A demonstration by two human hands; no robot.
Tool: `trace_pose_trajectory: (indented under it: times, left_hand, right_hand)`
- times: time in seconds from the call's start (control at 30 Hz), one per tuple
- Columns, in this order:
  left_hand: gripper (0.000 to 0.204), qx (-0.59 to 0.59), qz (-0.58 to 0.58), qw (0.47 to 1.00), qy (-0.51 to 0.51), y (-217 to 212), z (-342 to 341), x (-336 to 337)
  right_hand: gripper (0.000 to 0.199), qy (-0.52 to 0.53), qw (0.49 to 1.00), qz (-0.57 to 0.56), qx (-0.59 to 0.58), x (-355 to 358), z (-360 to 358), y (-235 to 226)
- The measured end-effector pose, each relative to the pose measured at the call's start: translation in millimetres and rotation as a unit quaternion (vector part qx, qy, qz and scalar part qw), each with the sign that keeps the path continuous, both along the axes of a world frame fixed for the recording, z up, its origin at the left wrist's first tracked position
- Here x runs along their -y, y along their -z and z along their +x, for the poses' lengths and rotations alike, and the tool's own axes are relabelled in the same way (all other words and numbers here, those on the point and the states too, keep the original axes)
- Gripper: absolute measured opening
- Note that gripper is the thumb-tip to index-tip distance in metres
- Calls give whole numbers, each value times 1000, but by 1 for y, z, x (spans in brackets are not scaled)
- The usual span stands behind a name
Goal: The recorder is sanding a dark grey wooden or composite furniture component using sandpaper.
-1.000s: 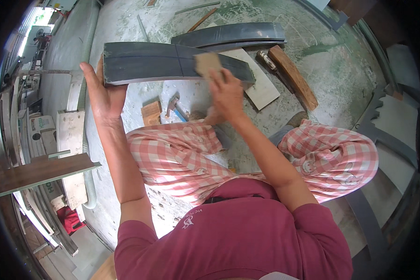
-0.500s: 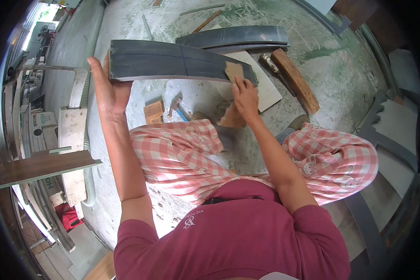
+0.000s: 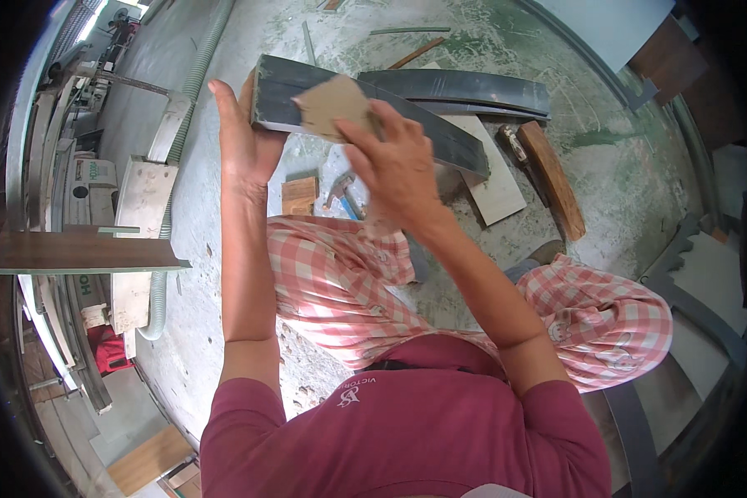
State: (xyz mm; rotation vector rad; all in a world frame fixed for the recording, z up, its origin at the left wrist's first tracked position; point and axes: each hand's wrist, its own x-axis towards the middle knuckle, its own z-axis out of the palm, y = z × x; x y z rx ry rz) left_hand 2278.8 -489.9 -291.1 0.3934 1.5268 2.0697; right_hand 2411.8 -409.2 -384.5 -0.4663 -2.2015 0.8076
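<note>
Curved dark panel (image 3: 448,143) sits up in front of the person's chest, slanting down from L to R, btwn & just beyond both hands. L hand (image 3: 251,149) holds its L end, thumb spread off to the side, fingers partly hidden by the panel. R hand (image 3: 400,166) grips a tan pad (image 3: 334,108) that covers part of the panel's face nr that same end; pad's a bit blurred, so I can't tell how hard it presses. Panel's R end overlaps a pale board (image 3: 496,195) from where I look; can't tell if they touch.

Underneath it all is a concrete floor (image 3: 622,187), scuffed, w/ greenish patches. Looks like a workshop: ribbed hose (image 3: 194,83) along the L side, stacked boards & a brown plank (image 3: 83,251) over there too, more sheets leaning at far R.

Count on the floor, approx. L to R: 1 small wood block (image 3: 300,196), 1 hammer (image 3: 346,192) w/ blue on its handle, 1 second curved piece (image 3: 473,88), also dark, 1 long brown block (image 3: 554,181), plus 1 tool (image 3: 513,146) right beside it, kind unclear. Further off, 3 thin strips (image 3: 410,31), incl. 1 brown. Panel in hand: 1; pad: 1.
</note>
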Motion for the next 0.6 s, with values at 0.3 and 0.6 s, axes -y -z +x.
trace_pose_trajectory:
  times: [0.3, 0.6]
  left_hand:
    - [86, -4, 0, 999, 45, 1, 1, -4]
    - [83, -1, -32, 999, 10, 2, 2, 2]
  right_hand:
    - [29, 19, 998, 10, -53, -11, -67, -33]
    - [31, -34, 999, -20, -31, 19, -22, -29]
